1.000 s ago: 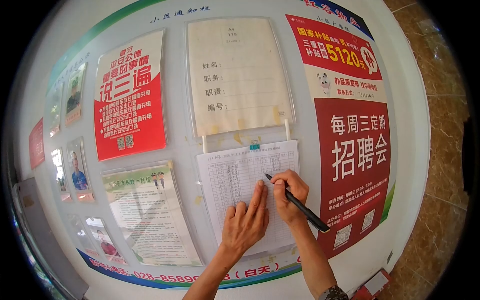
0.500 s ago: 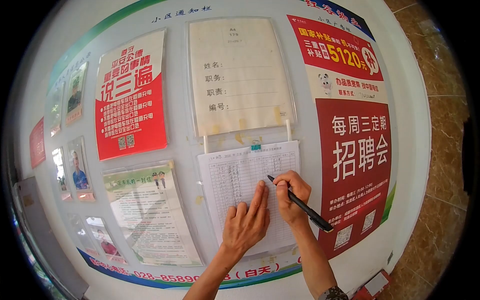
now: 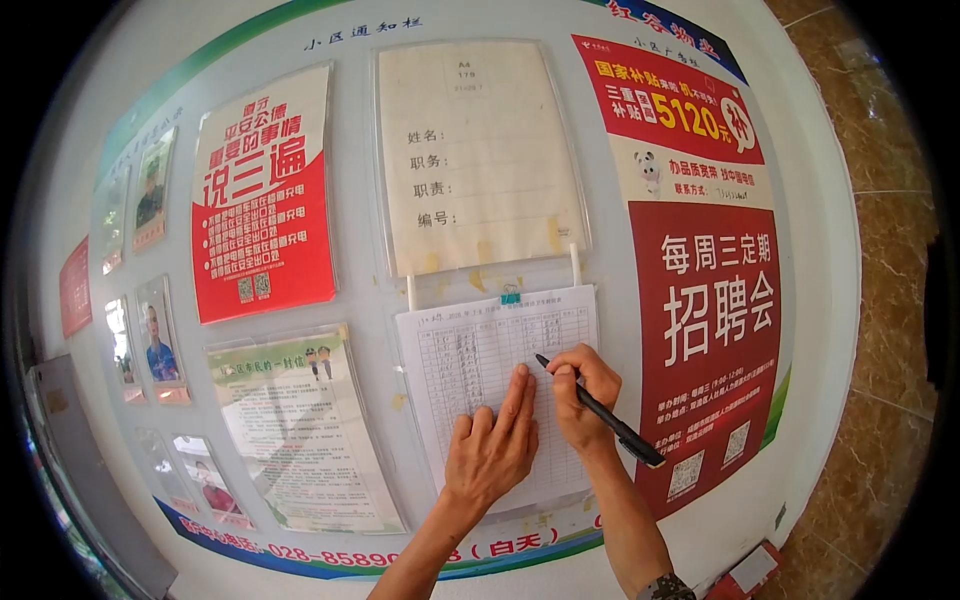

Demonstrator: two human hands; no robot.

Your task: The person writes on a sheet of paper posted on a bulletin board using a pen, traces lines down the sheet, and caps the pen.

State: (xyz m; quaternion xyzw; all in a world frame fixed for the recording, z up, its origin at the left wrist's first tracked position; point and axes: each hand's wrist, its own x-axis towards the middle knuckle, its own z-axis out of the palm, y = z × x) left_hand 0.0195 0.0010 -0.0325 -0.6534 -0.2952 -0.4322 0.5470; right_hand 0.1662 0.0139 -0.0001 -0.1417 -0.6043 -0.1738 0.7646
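Observation:
A printed form point(image 3: 470, 440) with a table of rows hangs on the wall board, held at its top by a green clip point(image 3: 511, 298). Handwriting fills the upper rows of some columns. My left hand point(image 3: 490, 455) presses against the sheet, index and middle fingers stretched upward and the others partly bent. My right hand point(image 3: 585, 395) grips a black pen point(image 3: 630, 437), its tip on or very near the sheet just right of my left fingertips. The pen's back end points down to the right.
Above the form, a cream sheet point(image 3: 480, 150) sits in a clear sleeve. A red poster point(image 3: 265, 250) and a green-edged letter point(image 3: 300, 440) are at left, with small portrait photos point(image 3: 160, 340) beyond. Dark red posters point(image 3: 700, 300) line the right. A brown tiled surface point(image 3: 880, 300) lies past the board's edge.
The view shifts slightly, so the sheets appear a little lower. Both hands keep nearly the same place on the form, and the pen tip moves only slightly.

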